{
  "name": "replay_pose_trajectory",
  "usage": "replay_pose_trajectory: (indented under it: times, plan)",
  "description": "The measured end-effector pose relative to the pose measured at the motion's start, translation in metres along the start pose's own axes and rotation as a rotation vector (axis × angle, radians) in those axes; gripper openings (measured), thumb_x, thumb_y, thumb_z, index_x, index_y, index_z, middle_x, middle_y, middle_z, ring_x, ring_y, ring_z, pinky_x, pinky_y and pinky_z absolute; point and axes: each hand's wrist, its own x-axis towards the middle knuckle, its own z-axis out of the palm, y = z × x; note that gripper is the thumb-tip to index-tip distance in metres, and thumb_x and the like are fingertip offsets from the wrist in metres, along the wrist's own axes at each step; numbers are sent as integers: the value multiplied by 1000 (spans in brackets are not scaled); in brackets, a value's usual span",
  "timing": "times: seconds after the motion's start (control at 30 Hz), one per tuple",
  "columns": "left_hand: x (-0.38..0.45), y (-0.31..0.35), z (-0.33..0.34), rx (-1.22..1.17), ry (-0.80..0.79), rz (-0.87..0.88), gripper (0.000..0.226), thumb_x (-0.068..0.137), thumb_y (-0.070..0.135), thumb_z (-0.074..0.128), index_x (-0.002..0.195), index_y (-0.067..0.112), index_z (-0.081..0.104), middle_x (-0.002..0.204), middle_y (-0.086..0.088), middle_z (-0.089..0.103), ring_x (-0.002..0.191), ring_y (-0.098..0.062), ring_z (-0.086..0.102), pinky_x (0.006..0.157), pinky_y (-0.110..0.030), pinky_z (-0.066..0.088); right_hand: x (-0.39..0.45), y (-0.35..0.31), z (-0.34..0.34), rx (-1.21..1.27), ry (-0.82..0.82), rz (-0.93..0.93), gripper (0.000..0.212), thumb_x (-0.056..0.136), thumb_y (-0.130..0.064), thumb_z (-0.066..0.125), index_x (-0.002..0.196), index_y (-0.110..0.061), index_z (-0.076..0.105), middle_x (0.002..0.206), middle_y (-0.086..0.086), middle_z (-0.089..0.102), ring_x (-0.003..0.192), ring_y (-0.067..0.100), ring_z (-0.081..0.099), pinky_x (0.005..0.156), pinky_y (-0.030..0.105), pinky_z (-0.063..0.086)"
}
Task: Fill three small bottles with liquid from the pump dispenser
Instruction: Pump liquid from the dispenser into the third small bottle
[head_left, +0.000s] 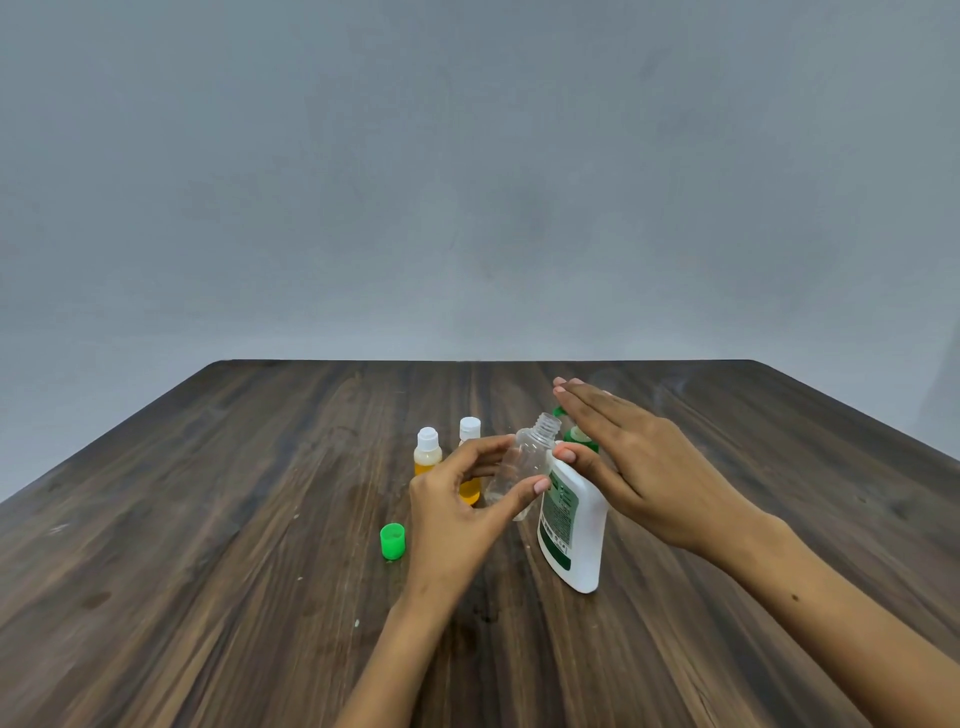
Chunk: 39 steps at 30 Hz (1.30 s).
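Your left hand (457, 512) pinching tilted clear bottle (522, 465) at frame centre; right hand (631, 460) lying flat-fingered over pump dispenser (574, 535). Two capped filled bottles (427, 451) standing behind, green cap (392, 540) sitting on counter (208, 519).

You worked at a bare staged tabletop rather than any recognisable room: a dark wood-grain table (208, 519) stood against a plain grey wall (467, 156) (no furnishings showed what kind of building it was).
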Motion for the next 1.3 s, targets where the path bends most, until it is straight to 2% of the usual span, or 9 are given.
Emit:
replay_pose_trajectory:
  times: [0.13,0.33,0.6,0.8,1.03,1.17,1.3]
  plan:
    - [0,1,0,11,-2,-1,43,63,44,80,102,31,68,95,19,72,94,6,66,78,-7,49,-3,0,1,13,24,-4,83,90,-69,8,143,-12,37,149,2,36,137,12,31,110,22,20]
    - [-1,-2,1,6,-1,11,44,64,41,82,104,26,71,96,15,73,94,3,67,80,-10,51,-3,-3,3,-13,96,-8,73,96,-62,15,135,-10,50,138,3,51,127,15,45,100,23,32]
    - [-1,0,0,3,-8,10,40,62,43,80,99,38,66,94,23,71,94,7,66,77,-6,49,-4,-4,10,51,123,17,74,95,-64,14,132,-14,53,135,-1,53,127,12,45,98,19,32]
    - [-2,0,0,-2,-2,14,40,62,42,81,99,37,66,93,22,71,93,7,66,78,-7,50,-3,-3,5,66,137,-1,73,95,-63,16,133,-12,52,137,0,52,127,12,45,101,23,32]
    - [-2,-1,0,3,-5,17,41,62,41,81,100,36,67,94,20,72,93,6,67,77,-7,49,-3,-7,9,60,148,28,74,93,-65,16,130,-14,56,132,-1,56,123,8,45,97,13,28]
    - [-2,-1,0,9,-5,14,40,62,40,82,99,37,66,94,20,71,93,6,67,78,-7,50,-3,-4,5,76,136,26,77,91,-68,13,135,-16,51,139,-3,50,127,9,43,99,17,28]
    - [-2,-3,0,13,-4,10,42,62,42,82,100,34,67,95,19,72,94,6,67,78,-8,50,-2,-7,6,108,134,56,82,88,-71,13,133,-16,53,136,-3,53,125,8,45,96,12,27]
